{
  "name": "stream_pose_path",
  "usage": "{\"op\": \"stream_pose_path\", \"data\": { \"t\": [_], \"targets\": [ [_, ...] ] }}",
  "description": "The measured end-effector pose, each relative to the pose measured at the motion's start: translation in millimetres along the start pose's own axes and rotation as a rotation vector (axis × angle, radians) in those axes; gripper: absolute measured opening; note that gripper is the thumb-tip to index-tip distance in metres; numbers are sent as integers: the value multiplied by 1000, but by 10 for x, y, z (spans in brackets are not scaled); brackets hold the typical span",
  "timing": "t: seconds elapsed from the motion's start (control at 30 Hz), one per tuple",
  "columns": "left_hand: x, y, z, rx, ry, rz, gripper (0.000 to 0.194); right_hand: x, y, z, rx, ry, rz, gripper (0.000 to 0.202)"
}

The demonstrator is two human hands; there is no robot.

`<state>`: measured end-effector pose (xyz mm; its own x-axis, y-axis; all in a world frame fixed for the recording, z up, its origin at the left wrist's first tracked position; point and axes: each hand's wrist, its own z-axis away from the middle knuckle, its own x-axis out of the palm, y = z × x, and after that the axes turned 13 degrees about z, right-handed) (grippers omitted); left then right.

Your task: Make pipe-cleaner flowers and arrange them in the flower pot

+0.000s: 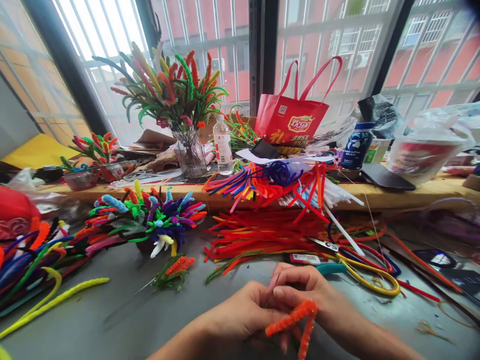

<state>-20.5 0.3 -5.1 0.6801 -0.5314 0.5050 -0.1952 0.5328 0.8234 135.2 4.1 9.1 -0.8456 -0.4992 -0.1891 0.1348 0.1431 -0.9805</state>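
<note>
Orange chenille in hands, "coffee" bottle

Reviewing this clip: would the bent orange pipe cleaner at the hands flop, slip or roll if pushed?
The orange pipe cleaner probably bends easily but holds its shape, judging by its sharp fold. Its fuzzy surface suggests little slipping. That angled shape should also make it unlikely to roll.

It looks like a craft workshop: bundles of fuzzy stems line the far edge of the grey table, scissors lying beside them. On the wooden ledge behind that edge — under barred windows — a glass jar holds a bouquet of fuzzy flowers near a red tote bag and a water bottle.
</note>
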Motion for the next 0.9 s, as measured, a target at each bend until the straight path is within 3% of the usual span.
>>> {"op": "stream_pose_path", "data": {
  "t": [0.1, 0.2, 0.27, 0.33, 0.43, 0.53, 0.63, 0.77, 0.9],
  "targets": [
    [-35, -33, -16, 20, -11, -15, 20, -2, -21, 3, -20, 166, 36, 20],
    [-62, -43, -40, 31, -7, -7, 20, -118, -42, -20, 9, 521, -86, 17],
    [-66, -31, -54, 85, 38, 21, 22, -241, -63, -42, 1, 739, -233, 16],
    [-67, -5, -62, 189, 147, 86, 23, -344, -81, -56, -15, 839, -298, 14],
    [-84, 46, -62, 346, 332, 270, 23, -366, -76, -53, 34, 766, -183, 19],
    [-110, 85, -58, 409, 430, 465, 26, -227, -44, -20, 133, 509, 35, 23],
    [-117, 98, -55, 429, 455, 552, 28, -49, -34, 42, 127, 273, 249, 25],
    [-105, 89, -47, 433, 469, 544, 24, 81, -64, 117, -3, 212, 469, 21],
    [-113, 68, -44, 414, 504, 517, 22, 121, -61, 127, 22, 111, 421, 27]
  ]
}}
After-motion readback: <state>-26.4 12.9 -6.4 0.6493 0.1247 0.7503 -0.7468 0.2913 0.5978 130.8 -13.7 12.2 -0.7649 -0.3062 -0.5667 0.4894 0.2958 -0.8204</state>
